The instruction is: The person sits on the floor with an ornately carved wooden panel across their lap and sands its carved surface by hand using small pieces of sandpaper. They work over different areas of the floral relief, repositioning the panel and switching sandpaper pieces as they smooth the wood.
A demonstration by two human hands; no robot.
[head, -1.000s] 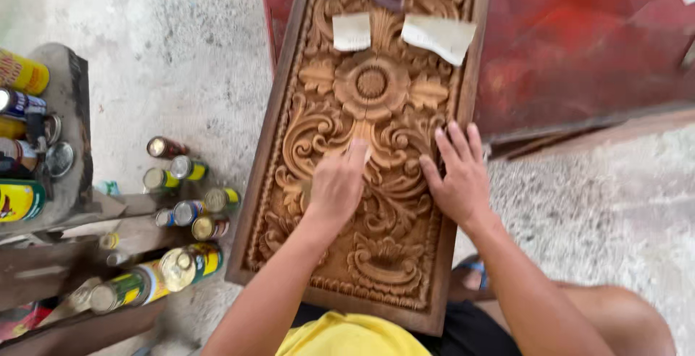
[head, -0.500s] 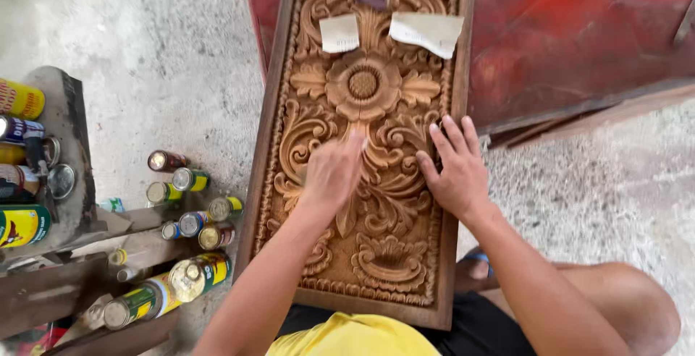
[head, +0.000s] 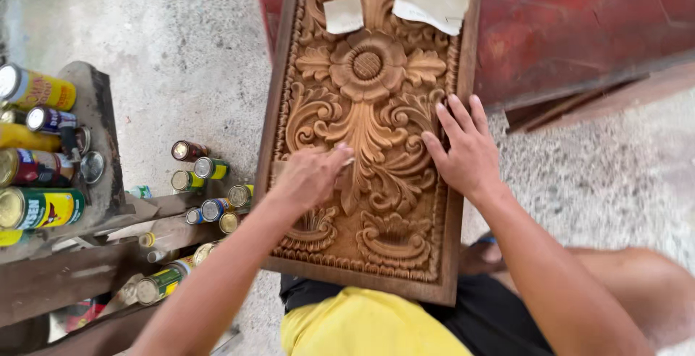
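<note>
A carved brown wooden panel (head: 277, 110) with a flower and leaf scrolls lies lengthwise in front of me, its near end over my lap. My left hand (head: 310, 176) rests on the carving at the lower left. Its fingers are curled on a small pale piece of sandpaper (head: 349, 160) that peeks out at the fingertips. My right hand (head: 467, 150) lies flat with spread fingers on the panel's right side, by the beaded border. Two loose pale sandpaper sheets (head: 343, 14) (head: 432, 7) lie near the panel's far end.
Several small paint cans (head: 206, 189) stand on the concrete floor left of the panel. Larger cans (head: 36, 208) sit on a rough wooden bench (head: 101, 132). A red board (head: 579, 23) lies at the right, beyond the panel. My bare knee (head: 637, 284) is at lower right.
My left hand has slid left across the carving, from the central stem to the lower left scrolls. My right hand has stayed flat in about the same place.
</note>
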